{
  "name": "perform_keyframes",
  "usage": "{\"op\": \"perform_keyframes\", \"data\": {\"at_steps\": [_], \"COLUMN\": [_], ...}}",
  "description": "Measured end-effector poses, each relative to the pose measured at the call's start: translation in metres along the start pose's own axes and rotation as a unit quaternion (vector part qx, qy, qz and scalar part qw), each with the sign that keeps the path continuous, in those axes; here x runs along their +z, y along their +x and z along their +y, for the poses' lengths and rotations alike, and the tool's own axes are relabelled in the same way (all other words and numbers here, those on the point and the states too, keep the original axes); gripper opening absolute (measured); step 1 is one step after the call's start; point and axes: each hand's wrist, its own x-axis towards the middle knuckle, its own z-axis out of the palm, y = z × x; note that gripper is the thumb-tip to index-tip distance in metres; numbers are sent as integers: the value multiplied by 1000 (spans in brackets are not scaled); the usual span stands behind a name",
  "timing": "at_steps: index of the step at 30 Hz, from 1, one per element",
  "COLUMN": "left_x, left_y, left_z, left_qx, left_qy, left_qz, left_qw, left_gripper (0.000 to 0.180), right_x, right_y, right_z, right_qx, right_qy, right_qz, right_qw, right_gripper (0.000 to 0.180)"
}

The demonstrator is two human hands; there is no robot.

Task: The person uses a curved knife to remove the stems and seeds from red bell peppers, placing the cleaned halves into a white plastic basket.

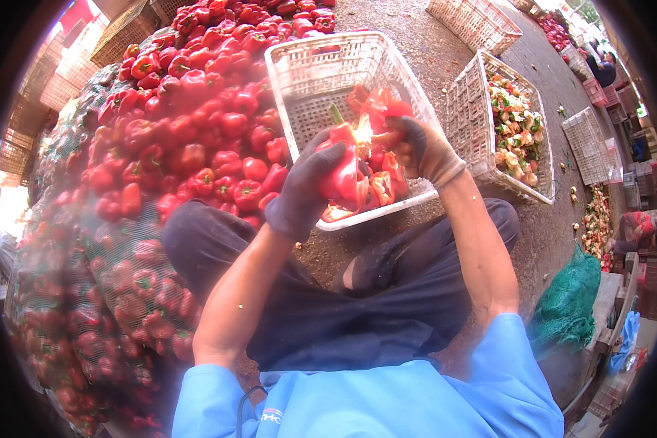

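Pepper heap [197, 109]: red bell peppers are piling up on the left, stretching to the far side, with netted sacks of peppers [117, 292] lying nearer.
White crate [328, 73]: it is sitting on the ground just ahead of the seated person's knees, holding cut red pieces at its near right corner.
Second crate [463, 109]: it is leaning to the right of the first, carrying pale stems and trimmings.
Left hand [306, 186]: dark-gloved, it is gripping a red pepper [343, 168] above the white crate's near edge.
Right hand [416, 146]: gloved too, it is clenching around the pepper's split-open top; I cannot tell whether it is holding a tool.
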Motion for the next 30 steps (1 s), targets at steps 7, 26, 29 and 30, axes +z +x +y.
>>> {"op": "perform_keyframes", "data": {"at_steps": [7,26,29,30], "left_x": [20,28,28,30], "left_y": [-18,-3,-8,-8], "left_z": [53,10,9,13], "left_qx": [12,248,207,198], "left_qy": [-8,588,581,573], "left_qz": [-12,97,76,72], "left_qw": [1000,764,784,792], "left_gripper": [72,84,84,84], "right_x": [-66,23,20,19], "right_y": [3,-14,-11,-11], "right_z": [28,-2,5,5], "right_qx": [-13,29,23,13], "right_qy": [-250,-167,-128,-131], "right_qz": [253,-11,-44,-51], "right_qw": [935,985,991,990], "right_gripper": [42,43,40,41]}}
